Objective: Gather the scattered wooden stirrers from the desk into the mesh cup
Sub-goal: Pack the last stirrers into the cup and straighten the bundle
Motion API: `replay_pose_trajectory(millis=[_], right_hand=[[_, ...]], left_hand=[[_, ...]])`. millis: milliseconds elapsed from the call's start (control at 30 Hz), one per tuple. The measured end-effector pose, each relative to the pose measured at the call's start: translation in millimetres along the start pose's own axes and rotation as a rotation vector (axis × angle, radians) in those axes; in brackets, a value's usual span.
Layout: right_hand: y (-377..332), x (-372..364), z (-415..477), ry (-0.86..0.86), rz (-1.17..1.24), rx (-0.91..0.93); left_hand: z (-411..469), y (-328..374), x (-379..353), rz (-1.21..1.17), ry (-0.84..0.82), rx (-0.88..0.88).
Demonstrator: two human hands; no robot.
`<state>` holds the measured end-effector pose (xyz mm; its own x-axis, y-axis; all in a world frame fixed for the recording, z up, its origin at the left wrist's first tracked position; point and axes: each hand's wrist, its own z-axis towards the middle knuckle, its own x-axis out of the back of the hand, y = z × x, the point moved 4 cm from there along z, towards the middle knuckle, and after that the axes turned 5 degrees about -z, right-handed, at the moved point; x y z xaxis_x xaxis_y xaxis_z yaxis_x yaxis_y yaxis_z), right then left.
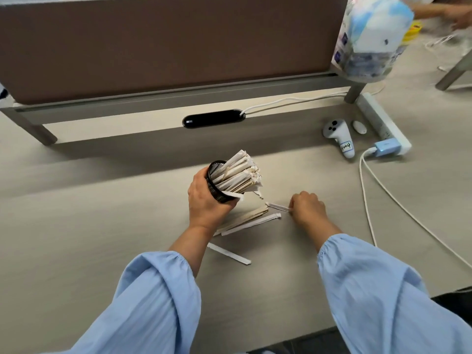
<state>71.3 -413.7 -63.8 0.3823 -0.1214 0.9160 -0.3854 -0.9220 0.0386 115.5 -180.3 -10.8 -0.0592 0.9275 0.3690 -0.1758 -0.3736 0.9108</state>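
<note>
Pale grey desk (pixel 102 226), backed by a brown partition panel (pixel 166 47). The black mesh cup (pixel 216 187) is gripped by the left hand (pixel 205 201), fingers wrapped round its wall. The cup is tipped to the right, mouth turned toward the right hand (pixel 307 208). A thick bundle of paper-wrapped stirrers (pixel 240 172) is packed in it, ends fanned out.

The right hand is curled, fingertips closed on the end of one wrapped stirrer (pixel 278 206). Whether that stirrer is lifted or lying flat cannot be told.

A loose pile (pixel 245 219) is seen on the desk between the hands, partly hidden by the left wrist. A single stirrer (pixel 229 254) is noted apart, nearer the body. Far right: white controller (pixel 337 136), power strip (pixel 380 123), white cable (pixel 383 200).
</note>
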Motion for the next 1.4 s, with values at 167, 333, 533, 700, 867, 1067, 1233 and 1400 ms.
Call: replay_pose_trajectory(millis=[167,333,533,700,867,1067,1233,1400], right_hand=[[-20,21,-3,0.060,0.242,0.158],[-69,9,-14,-0.052,0.229,0.469],[-86,-2,-17,-0.118,0.062,0.606],[-92,-5,-19,-0.064,-0.088,0.677],[-97,-11,-23,-0.074,-0.154,0.654],[-104,-16,-34,-0.023,-0.113,0.527],[-118,-11,-50,-0.025,-0.034,0.498],[-137,-19,-69,-0.137,0.086,0.607]], left_hand=[[-1,-1,0,0.016,0.030,0.016],[-5,-4,5,0.031,0.062,0.057],[-11,-12,17,0.065,0.100,0.090],[-18,-15,22,0.068,0.130,0.117],[-24,-16,25,0.083,0.140,0.126],[-34,-21,44,0.100,0.195,0.142],[-44,-29,67,0.111,0.277,0.173],[-58,-38,92,0.099,0.374,0.212]])
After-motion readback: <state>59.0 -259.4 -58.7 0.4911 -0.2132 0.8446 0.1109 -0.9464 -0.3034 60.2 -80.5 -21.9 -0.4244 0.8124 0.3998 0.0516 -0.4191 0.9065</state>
